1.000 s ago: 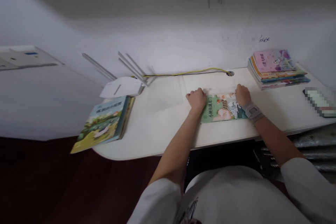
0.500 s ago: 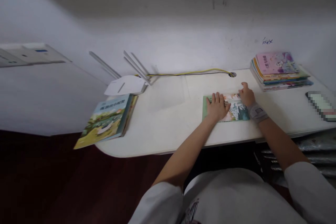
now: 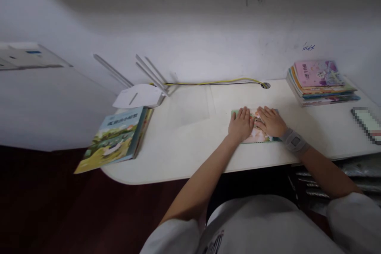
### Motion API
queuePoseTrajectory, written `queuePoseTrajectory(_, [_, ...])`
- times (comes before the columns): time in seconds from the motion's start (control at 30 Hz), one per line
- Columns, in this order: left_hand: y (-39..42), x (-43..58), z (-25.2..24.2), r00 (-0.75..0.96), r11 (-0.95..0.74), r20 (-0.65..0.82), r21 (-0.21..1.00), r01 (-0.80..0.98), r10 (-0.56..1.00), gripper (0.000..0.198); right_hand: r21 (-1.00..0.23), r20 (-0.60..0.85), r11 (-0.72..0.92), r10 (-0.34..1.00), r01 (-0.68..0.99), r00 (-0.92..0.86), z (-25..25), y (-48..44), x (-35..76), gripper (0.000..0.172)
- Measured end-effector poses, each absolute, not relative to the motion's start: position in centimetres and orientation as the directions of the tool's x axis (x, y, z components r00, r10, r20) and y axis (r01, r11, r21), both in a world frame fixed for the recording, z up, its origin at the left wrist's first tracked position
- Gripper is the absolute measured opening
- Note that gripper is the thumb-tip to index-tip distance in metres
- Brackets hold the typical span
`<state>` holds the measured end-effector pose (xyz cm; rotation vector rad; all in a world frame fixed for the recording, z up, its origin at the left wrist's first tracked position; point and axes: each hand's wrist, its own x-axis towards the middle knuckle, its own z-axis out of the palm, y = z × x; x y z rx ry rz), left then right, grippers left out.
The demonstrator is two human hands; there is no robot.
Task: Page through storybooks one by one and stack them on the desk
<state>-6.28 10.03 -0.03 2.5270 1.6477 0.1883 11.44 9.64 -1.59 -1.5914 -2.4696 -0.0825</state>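
Observation:
A picture book (image 3: pixel 253 138) with a green edge lies flat on the white desk (image 3: pixel 184 143), partly covered by my hands. My left hand (image 3: pixel 241 124) rests flat on its left part, fingers stretched out and pointing away from me. On the right part lies my right hand (image 3: pixel 271 121), also flat, its fingers angled toward the left one. Neither hand grips anything. A grey band (image 3: pixel 294 141) is around my right wrist. Most of the cover picture is hidden under the hands.
At the back right sits a stack of books (image 3: pixel 323 81), a pink one on top. Beside it lies a phone (image 3: pixel 367 125). On the left, more books (image 3: pixel 114 139) overhang the desk edge, near a white router (image 3: pixel 138 96). A yellow cable (image 3: pixel 220 81) runs along the wall.
My right hand has come down and left onto the book, its fingers now stretched flat. My left hand stays on the book's left part. The view has shifted slightly.

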Motion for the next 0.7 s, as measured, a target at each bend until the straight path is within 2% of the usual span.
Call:
queuePoseTrajectory(0.1, [10.6,-8.4,-0.5,0.299,-0.298,0.026,0.197,0.934,0.954,0.061,-0.051,0.225,0.374,0.908,0.926,-0.354,-2.0,9.7,13.4,0.06])
queuePoseTrajectory(0.27, [10.8,-9.8,-1.0,0.129,-0.126,0.004,0.24,0.962,0.992,0.069,-0.056,0.246,0.402,0.892,0.914,-0.378,-2.9,9.8,14.9,0.059])
queuePoseTrajectory(0.4, [11.0,-9.9,-1.0,0.07,-0.091,0.078,0.327,0.941,0.995,0.056,-0.08,0.258,0.409,0.889,0.909,-0.377,-2.9,10.0,14.7,0.057])
queuePoseTrajectory(0.47, [11.3,-10.1,-0.8,0.042,-0.089,0.115,0.445,0.891,0.992,0.044,-0.107,0.25,0.4,0.897,0.91,-0.365,-2.7,10.0,14.7,0.058])
queuePoseTrajectory(0.57, [12.0,-10.6,-0.1,-0.03,-0.056,0.105,0.723,0.688,0.994,0.039,-0.149,0.237,0.388,0.907,0.909,-0.349,-2.3,9.9,14.6,0.054])
queuePoseTrajectory(0.63, [12.7,-10.9,0.5,-0.063,-0.006,0.04,0.882,0.471,0.997,0.049,-0.175,0.243,0.377,0.912,0.909,-0.331,-2.2,9.9,14.6,0.05])
queuePoseTrajectory(0.7, [13.4,-11.2,1.0,0.004,0.042,-0.044,0.967,0.249,0.999,0.069,-0.207,0.255,0.372,0.913,0.905,-0.317,-2.0,10.0,14.7,0.047])
